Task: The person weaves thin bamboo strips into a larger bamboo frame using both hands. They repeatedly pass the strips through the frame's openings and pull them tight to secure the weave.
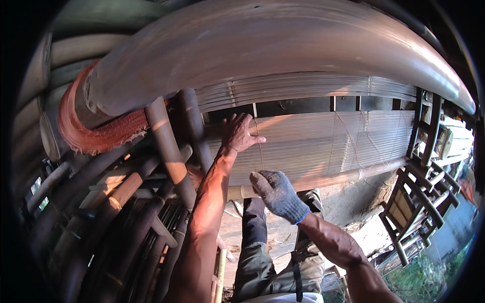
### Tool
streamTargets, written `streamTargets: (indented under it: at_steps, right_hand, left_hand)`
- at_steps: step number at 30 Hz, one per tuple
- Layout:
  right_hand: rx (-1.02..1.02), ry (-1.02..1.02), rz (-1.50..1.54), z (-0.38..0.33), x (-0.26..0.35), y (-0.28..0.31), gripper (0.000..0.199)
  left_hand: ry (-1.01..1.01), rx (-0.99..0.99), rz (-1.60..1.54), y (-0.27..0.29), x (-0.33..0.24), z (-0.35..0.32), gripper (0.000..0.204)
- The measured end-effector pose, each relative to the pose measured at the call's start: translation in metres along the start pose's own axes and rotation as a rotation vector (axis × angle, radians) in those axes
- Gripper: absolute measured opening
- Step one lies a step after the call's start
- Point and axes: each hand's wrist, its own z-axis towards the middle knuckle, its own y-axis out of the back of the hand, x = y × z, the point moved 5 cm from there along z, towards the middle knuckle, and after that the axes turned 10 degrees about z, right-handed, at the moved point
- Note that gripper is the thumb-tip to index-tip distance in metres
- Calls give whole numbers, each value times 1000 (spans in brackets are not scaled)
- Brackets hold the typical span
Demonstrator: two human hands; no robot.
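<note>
Working two-handed at a slatted panel [300,141]

We are holding the fingers [246,117] of our bare left hand [235,134] spread well apart, with the thumb pointing right beside a thin cord [262,159]. The palm is facing away from us, so we are not able to tell whether the fingertips are touching anything. Nearer and to the right, our right hand [278,193] is wearing a grey knitted glove with a blue edge; its fingers are folding inward like a loose fist, and its grip is hiding whether anything is inside.

Just beyond both hands, the slatted panel is stretching from left to right, with more loose cords [356,141] hanging across its right half. A slim pole [323,180] is running along its near edge. On the far side, past a dark gap, a narrower slatted strip [303,83] is curving under a thick smooth cylinder [273,43].

To the left, a rust-red fringed band [76,129] is wrapping the cylinder's end, and a round post [171,149] is leaning near our left forearm. To the right, a small wooden frame [406,212] is standing tilted. Nearest us, our trousers [256,270] are showing between the forearms.
</note>
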Motion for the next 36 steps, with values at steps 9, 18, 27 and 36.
streamTargets:
  at_steps: [9, 18, 27, 36]
  right_hand:
    - [-203, -238, -224, 11, -78, 169, 45]
    - [-779, 263, 336, 146, -100, 226, 35]
    - [-690, -181, 286, 71, -86, 215, 44]
    - [13, 15, -916, -30, 28, 213, 24]
  left_hand:
    - [-34, -224, -40, 0, 12, -11, 84]
    - [159, -544, 106, 14, 18, -17, 73]
    - [-19, -481, -193, 13, 41, -11, 21]
    - [-70, -449, 159, 35, 38, -18, 25]
